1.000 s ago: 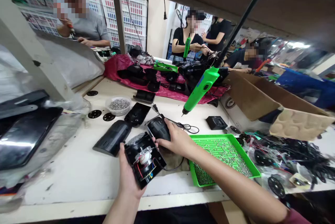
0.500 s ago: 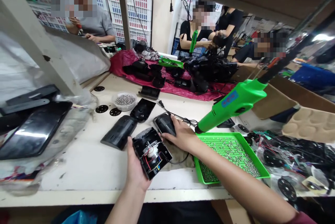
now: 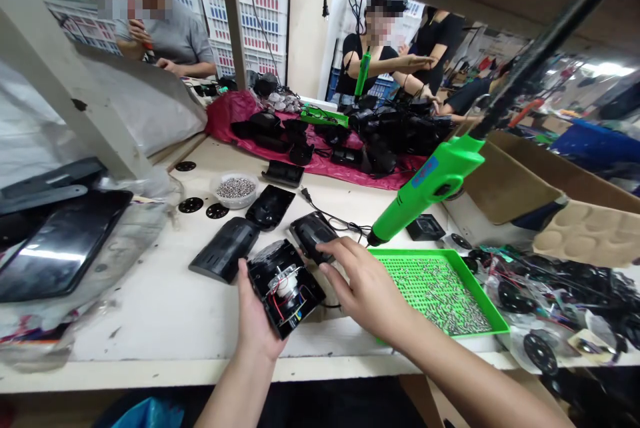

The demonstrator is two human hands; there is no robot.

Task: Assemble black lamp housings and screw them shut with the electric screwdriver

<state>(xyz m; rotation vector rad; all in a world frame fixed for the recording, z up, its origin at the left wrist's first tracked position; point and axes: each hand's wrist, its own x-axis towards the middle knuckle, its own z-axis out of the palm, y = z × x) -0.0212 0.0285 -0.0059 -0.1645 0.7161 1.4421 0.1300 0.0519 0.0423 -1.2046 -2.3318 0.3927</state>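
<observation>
My left hand [image 3: 257, 318] is closed round an open black plastic housing [image 3: 287, 295] with a motor, metal bracket and coloured wires inside. Just right of it, my right hand [image 3: 363, 281] has its fingers stretched out and thumb apart. Its fingertips are at the near end of a black shell [image 3: 311, 231]; whether they touch it I cannot tell. Another black cover [image 3: 225, 248] lies to the left, with an open black half-shell [image 3: 271, 208] behind it. A dark cord runs from the housing and disappears behind my right hand.
A green screwdriver [image 3: 427, 188] hangs over a green tray [image 3: 445, 295] of screws. Behind the covers are a bowl of small metal parts [image 3: 236, 191] and black discs [image 3: 191, 205]. Loose parts and wires [image 3: 520, 295] crowd the right. Co-workers sit beyond a pink cloth [image 3: 220, 118].
My right hand has drawn back toward me off the black shell, which stays in place. My left hand still holds the housing. The view has shifted slightly, and the opposite co-worker's arm has stretched out.
</observation>
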